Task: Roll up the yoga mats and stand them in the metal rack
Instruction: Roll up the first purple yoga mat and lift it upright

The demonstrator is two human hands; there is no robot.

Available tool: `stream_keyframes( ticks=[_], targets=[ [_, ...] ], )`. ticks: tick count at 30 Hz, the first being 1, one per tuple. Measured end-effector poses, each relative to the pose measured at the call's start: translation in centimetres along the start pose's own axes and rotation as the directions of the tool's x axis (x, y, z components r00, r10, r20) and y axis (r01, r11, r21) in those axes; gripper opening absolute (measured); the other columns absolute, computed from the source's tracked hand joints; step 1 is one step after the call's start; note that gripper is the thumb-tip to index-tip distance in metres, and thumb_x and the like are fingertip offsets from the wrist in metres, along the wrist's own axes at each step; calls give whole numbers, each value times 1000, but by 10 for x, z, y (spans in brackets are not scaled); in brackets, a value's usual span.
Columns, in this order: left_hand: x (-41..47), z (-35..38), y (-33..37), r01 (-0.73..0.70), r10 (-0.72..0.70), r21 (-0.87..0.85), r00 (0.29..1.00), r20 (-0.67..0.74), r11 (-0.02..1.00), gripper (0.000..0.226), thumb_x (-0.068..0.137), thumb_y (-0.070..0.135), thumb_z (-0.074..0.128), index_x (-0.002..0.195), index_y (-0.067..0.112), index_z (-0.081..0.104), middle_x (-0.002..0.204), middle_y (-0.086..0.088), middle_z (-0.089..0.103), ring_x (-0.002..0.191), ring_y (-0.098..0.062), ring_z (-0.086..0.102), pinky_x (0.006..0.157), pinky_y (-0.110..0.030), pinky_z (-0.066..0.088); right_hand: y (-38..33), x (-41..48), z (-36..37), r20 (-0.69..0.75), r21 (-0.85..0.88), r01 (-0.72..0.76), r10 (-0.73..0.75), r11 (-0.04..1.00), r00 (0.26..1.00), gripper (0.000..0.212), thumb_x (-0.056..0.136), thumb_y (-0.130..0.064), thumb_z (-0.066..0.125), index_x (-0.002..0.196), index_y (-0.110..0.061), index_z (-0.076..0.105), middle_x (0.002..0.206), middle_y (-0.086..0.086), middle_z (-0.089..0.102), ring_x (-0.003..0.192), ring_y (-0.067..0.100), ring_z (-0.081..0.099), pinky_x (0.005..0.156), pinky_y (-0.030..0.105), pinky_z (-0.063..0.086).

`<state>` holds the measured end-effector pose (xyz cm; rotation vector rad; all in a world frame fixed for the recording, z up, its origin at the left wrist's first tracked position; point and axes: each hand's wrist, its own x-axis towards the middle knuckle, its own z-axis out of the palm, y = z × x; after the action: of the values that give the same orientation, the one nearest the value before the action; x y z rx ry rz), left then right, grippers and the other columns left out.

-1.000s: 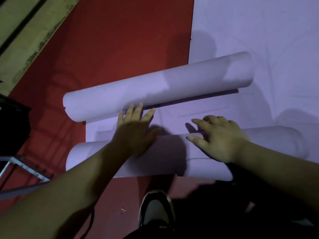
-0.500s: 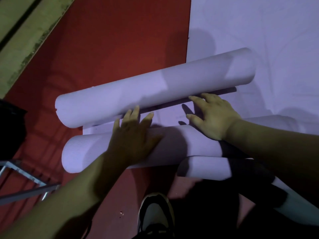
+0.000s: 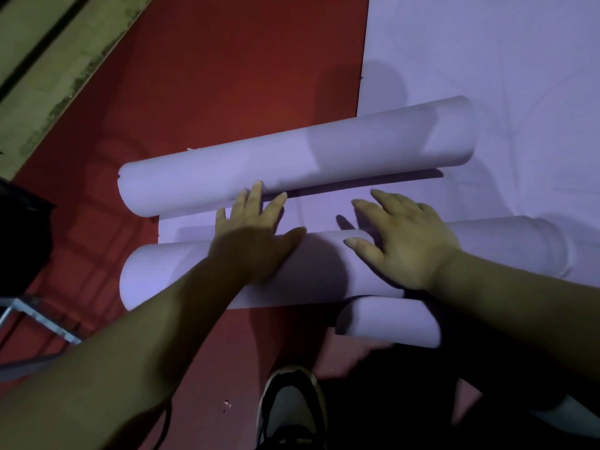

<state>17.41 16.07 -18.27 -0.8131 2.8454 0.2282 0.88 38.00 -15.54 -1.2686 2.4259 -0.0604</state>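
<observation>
A lilac yoga mat lies on the red floor with both ends curled. Its near roll (image 3: 168,274) lies under my palms and its far roll (image 3: 292,157) lies just beyond my fingertips. A short flat strip (image 3: 191,224) of mat joins the two. My left hand (image 3: 256,235) presses flat on the near roll, its fingertips touching the far roll. My right hand (image 3: 402,241) rests on the near roll with fingers spread. A third lilac roll (image 3: 386,319) lies under my right forearm.
Another lilac mat (image 3: 487,53) is spread flat at the upper right. Grey metal bars (image 3: 35,319) show at the left edge next to a black object (image 3: 22,241). My shoe (image 3: 292,404) stands on the red floor (image 3: 227,76) at the bottom. A green strip (image 3: 48,60) borders the top left.
My right hand has drawn back from the far roll onto the near roll. The gap between the two rolls stays narrower than a second ago.
</observation>
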Motion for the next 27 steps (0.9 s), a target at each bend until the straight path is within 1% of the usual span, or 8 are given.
stream_keyframes(
  ticks=[3,6,10,16,20,22,24,27],
  targets=[
    [3,2,-3,-10,10,-2,999,-43,1000,87,85,81,22,156,33,39,170,-12,18,154,-37,24,115,-67,25,3,7,-1,-28,-3,11,-11,1000,1000,86,89,-81,20,161,-34,18,171,5,14,156,28,16,121,49,22],
    [6,6,-6,-6,8,18,995,-96,1000,79,92,76,29,152,29,47,167,-14,26,148,-41,33,109,-68,34,6,15,-1,-45,11,13,-13,1000,999,90,87,-83,20,163,-34,14,172,6,10,158,29,10,125,50,19],
    [2,-2,-3,29,-28,10,996,-86,1000,83,89,77,25,153,27,46,168,-14,24,149,-41,31,111,-66,33,10,29,-6,-67,31,0,3,1000,998,92,85,-83,23,163,-33,15,171,9,14,157,31,12,125,51,18],
    [-25,-7,1,-45,52,88,995,-80,995,83,89,81,26,151,30,47,166,-12,31,147,-38,37,110,-63,34,14,47,-13,-47,48,-32,34,998,998,94,84,-80,23,163,-30,13,170,15,11,157,33,11,126,50,17],
    [-10,-4,-5,-48,55,91,996,-75,995,86,89,83,24,154,32,43,163,-14,36,145,-39,40,109,-61,38,11,46,-17,-67,57,-45,49,997,997,95,82,-81,17,161,-29,21,168,13,21,155,32,20,124,50,21],
    [5,-9,-8,-28,31,58,998,-48,998,92,84,89,15,158,37,33,166,-13,29,150,-36,31,114,-60,32,8,37,-16,-54,20,-24,25,1000,998,93,83,-82,14,161,-30,23,168,11,23,154,31,23,123,50,22],
    [21,-14,-10,40,-40,3,997,68,999,98,75,92,8,160,45,17,172,-9,11,156,-29,15,121,-57,21,4,26,-9,-41,-67,24,-26,997,999,89,85,-80,8,160,-33,25,168,7,24,154,29,24,121,50,23],
    [29,-19,-9,72,-69,-22,992,109,997,98,73,92,8,160,47,12,173,-6,-1,158,-26,7,123,-56,16,3,25,-7,-31,-90,21,-23,996,999,87,87,-79,6,160,-35,21,169,4,22,154,28,23,119,49,25]
  ],
)
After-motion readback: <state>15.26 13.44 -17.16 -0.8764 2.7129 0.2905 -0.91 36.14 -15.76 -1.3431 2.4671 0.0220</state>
